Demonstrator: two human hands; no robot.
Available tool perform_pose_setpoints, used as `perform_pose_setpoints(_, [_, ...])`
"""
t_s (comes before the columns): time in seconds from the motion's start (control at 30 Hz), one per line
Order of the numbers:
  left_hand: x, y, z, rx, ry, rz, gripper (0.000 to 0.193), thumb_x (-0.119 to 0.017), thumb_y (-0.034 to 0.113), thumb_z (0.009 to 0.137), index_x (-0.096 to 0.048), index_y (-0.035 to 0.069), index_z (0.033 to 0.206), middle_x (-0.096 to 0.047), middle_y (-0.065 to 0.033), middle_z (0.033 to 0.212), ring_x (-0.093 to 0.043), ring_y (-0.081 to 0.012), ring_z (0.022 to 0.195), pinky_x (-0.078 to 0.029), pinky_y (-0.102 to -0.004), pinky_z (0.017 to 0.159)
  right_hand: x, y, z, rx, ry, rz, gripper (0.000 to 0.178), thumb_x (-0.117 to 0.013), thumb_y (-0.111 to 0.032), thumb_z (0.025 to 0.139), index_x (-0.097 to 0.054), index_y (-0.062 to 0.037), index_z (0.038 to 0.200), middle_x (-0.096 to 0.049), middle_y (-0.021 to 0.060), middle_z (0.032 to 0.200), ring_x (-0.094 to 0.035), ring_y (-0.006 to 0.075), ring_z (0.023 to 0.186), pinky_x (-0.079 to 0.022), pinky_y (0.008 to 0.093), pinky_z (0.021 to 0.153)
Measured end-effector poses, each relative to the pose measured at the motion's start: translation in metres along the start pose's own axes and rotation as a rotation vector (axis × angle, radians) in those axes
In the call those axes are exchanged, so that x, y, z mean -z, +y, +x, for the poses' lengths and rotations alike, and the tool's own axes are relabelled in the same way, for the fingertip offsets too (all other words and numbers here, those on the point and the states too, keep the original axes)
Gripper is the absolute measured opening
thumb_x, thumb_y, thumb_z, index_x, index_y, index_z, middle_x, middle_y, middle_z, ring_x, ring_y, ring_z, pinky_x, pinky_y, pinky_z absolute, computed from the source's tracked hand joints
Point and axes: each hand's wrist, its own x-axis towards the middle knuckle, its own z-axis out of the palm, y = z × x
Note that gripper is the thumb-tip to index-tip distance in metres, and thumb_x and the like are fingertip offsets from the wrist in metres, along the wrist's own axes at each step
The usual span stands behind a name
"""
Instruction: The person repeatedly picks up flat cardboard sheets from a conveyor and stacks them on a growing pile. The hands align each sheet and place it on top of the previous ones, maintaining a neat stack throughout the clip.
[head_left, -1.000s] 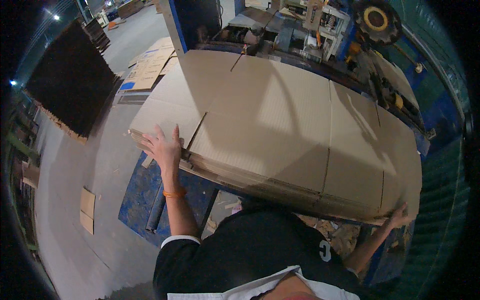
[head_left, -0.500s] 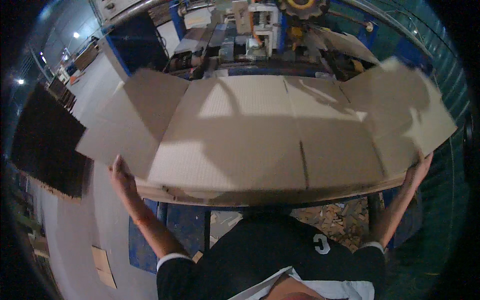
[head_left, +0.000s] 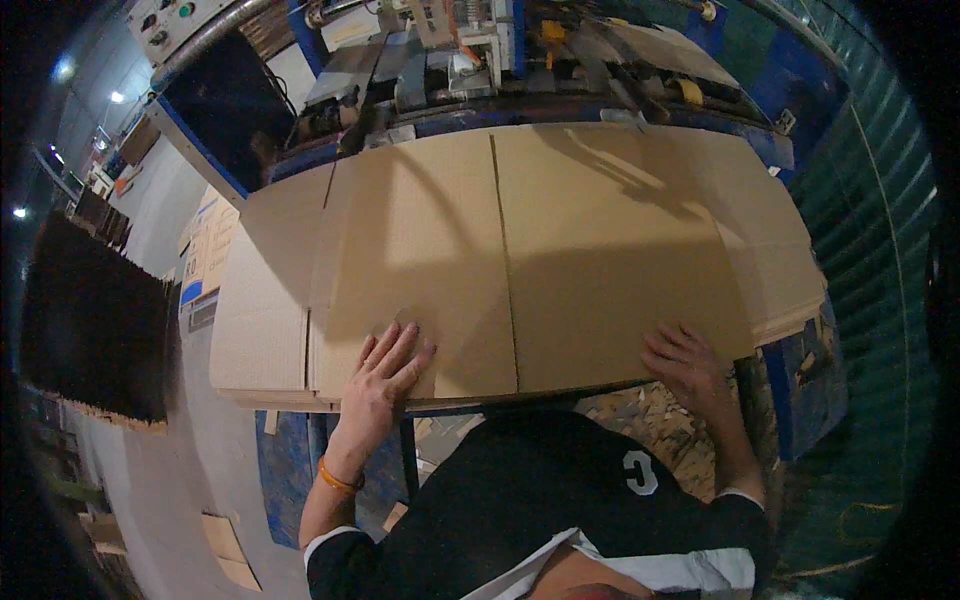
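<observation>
Head view: I see a flat cardboard sheet (head_left: 520, 250) lying across a blue machine (head_left: 440, 80), filling the centre. Left hand (head_left: 385, 375) at 7 o'clock, fingers spread, palm flat on the near edge. Right hand (head_left: 685, 362) at 5 o'clock, same, gripping nothing. I judge the sheet light, stiff but floppy when lifted; best held by its opposite edges.

Viewpoint: I see from a single head-worn fisheye camera, looking steeply down past the wearer's chest.
Facing: forward over the flat brown corrugated cardboard sheet (head_left: 540, 250) toward the blue machine (head_left: 450, 60).
Nearness: close; both hands sit low in frame.
Distortion: edges bend toward the dark rim.
</observation>
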Motion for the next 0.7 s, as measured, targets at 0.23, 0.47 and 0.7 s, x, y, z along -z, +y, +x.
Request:
perform_pose_setpoints(0.23, [-0.009, -0.017, 0.012, -0.003, 0.007, 0.046, 0.052, -0.051, 0.006, 0.077, -0.049, 0.018, 0.128, -0.038, -0.0105, 0.138, -0.034, -0.0315, 0.128, -0.025, -0.0463, 0.106, -0.005, 0.037, 0.022, -0.015, -0.103, 0.051, 0.044, -0.062, -0.021, 0.079, -0.054, -0.0161, 0.122, -0.046, 0.0058, 0.132, -0.037, 0.0267, 0.126, -0.027, 0.0433, 0.105])
perform_pose_setpoints(0.47, [-0.01, -0.03, 0.06, -0.144, 0.073, 0.037, 0.058, -0.053, 0.006, 0.076, -0.044, 0.017, 0.132, -0.037, -0.012, 0.138, -0.035, -0.0336, 0.127, -0.025, -0.0478, 0.105, 0.005, 0.123, 0.089, -0.1, -0.153, -0.044, 0.066, -0.064, -0.048, 0.072, -0.048, -0.0157, 0.128, -0.035, 0.0122, 0.139, -0.028, 0.0325, 0.13, -0.021, 0.0453, 0.107])
perform_pose_setpoints(0.7, [-0.032, -0.09, 0.125, -0.152, 0.251, -0.019, 0.057, -0.054, 0.002, 0.077, -0.044, 0.018, 0.131, -0.042, -0.0157, 0.133, -0.04, -0.0333, 0.122, -0.03, -0.0434, 0.104, -0.002, 0.143, 0.141, -0.214, -0.161, -0.164, 0.074, -0.063, -0.052, 0.072, -0.041, -0.0171, 0.134, -0.03, 0.0112, 0.142, -0.03, 0.0344, 0.129, -0.023, 0.0455, 0.106])
